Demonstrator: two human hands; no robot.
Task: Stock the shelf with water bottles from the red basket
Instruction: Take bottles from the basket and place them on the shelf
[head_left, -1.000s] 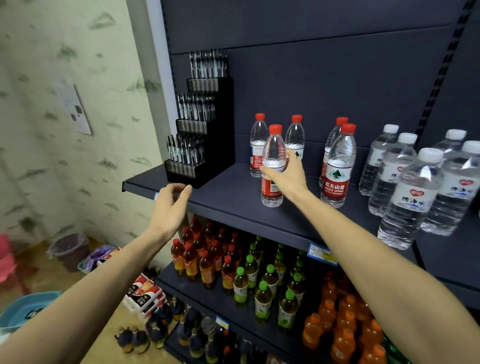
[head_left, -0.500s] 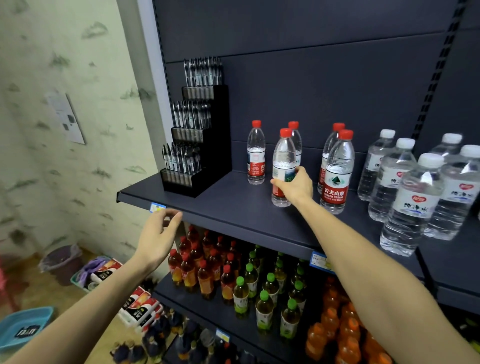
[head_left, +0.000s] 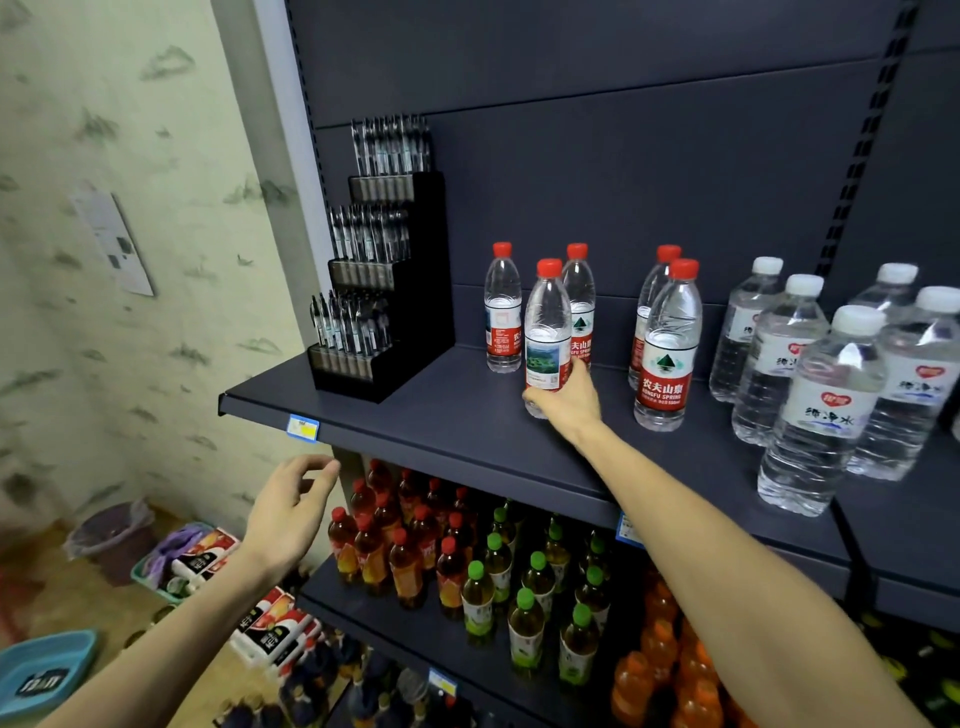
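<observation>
- Head view looks at a dark shelf (head_left: 441, 415), where the right hand (head_left: 566, 397) grips the lower part of a red-capped water bottle (head_left: 546, 332), fingers and thumb curled round it below the label.
- That bottle stands upright on the shelf, just in front of two other red-capped bottles (head_left: 503, 312), one to its back left and one right behind it.
- To the right of the right hand stands another pair of red-capped bottles (head_left: 667, 353), one before the other, near the held bottle but apart from it.
- Farther right is a group of white-capped bottles (head_left: 826, 410), bigger and closer to the shelf's front edge.
- At the shelf's left end sits a black tiered pen display (head_left: 384, 291), well apart from the bottles.
- Left hand (head_left: 291, 512) hangs below the shelf's front edge, fingers loosely bent, holding nothing and touching nothing.
- A blue-and-yellow price tag (head_left: 303, 429) is fixed to the shelf edge just above the left hand.
- On the shelf below stand tea bottles (head_left: 467, 566) with red and green caps, and orange bottles (head_left: 670, 670) to their right.
</observation>
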